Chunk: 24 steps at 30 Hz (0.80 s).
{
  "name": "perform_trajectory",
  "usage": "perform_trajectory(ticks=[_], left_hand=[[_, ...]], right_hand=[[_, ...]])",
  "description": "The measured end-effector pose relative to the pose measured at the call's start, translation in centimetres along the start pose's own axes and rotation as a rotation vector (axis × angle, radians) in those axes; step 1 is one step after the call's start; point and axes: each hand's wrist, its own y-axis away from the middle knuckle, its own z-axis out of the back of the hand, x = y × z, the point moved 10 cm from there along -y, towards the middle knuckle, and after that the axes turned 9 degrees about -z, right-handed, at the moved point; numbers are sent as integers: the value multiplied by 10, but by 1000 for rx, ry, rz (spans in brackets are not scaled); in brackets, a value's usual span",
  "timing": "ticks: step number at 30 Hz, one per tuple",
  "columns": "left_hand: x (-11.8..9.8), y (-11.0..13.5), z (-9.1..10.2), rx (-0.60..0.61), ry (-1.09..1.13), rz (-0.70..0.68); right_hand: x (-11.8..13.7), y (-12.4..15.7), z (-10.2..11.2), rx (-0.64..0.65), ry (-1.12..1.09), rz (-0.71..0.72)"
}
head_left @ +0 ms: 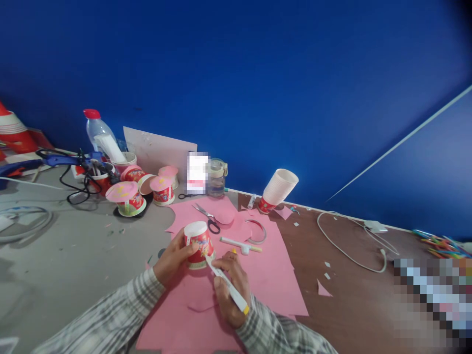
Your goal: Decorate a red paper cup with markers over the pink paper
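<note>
My left hand [174, 259] is closed round the side of a red printed paper cup [199, 244], which stands bottom up with its white base on top. In my right hand [233, 287] is a white marker pen [230, 287] with a yellow end. Its tip points at the cup's lower right side; I cannot tell whether it touches. Beneath both hands lies a large pink paper sheet [265, 285]. Just beyond the cup are scissors [211, 222], a pink paper circle [224, 215], a green-and-white marker [239, 244] and a roll of tape [258, 231].
Cups with pink paper tops [123, 192] stand at the left, near a plastic bottle [98, 129]. A glass jar [217, 179] and a leaning stack of paper cups [279, 189] are by the blue wall. A white cable [354, 263] and paper scraps [323, 289] lie at the right.
</note>
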Motion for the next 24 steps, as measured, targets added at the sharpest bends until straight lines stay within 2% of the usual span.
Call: perform_trajectory(ticks=[13,19,24], left_hand=[[1,0,1,13,5,-2],[2,-1,0,39,3,-7],[2,-1,2,34,-29,-11]], right_hand=[[6,0,0,-19,27,27],[1,-2,2,-29,13,7],[2,-2,0,-2,4,15]])
